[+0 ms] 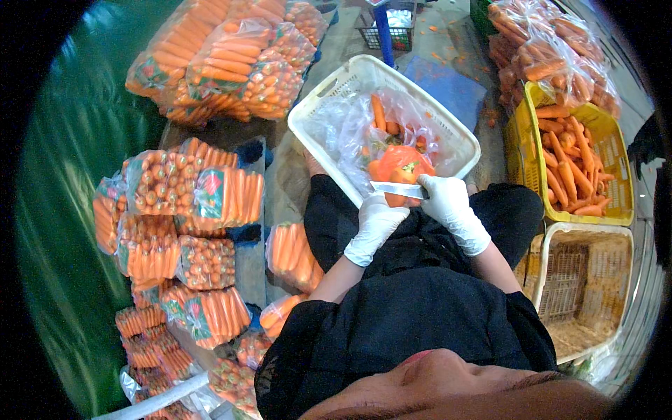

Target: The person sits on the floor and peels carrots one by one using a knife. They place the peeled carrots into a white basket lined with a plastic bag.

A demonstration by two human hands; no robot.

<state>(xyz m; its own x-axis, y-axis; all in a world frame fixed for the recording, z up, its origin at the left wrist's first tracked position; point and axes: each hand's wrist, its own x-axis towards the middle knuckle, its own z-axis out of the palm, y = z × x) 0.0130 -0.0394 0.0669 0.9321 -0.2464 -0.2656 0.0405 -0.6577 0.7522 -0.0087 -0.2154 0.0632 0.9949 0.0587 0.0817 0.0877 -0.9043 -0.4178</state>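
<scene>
My gloved right hand (452,207) is closed around the handle end of a knife (397,189), whose pale blade points left over the near edge of a white plastic crate (321,149). Just below the blade, my gloved left hand (379,223) has its fingers against a carrot (395,200), partly hidden by the blade and glove. Directly behind the blade is an orange plastic bag (401,160) with a yellowish-green piece on it. Clear plastic bags (353,131) and an upright carrot (377,112) lie in the crate, which rests over my lap.
Bagged carrots (220,58) are piled at the left. On the right stand a yellow crate (535,157) of loose carrots, a soiled pale crate (541,273) and more bagged carrots (556,58). A blue post (384,37) and a dark basket (401,41) are ahead.
</scene>
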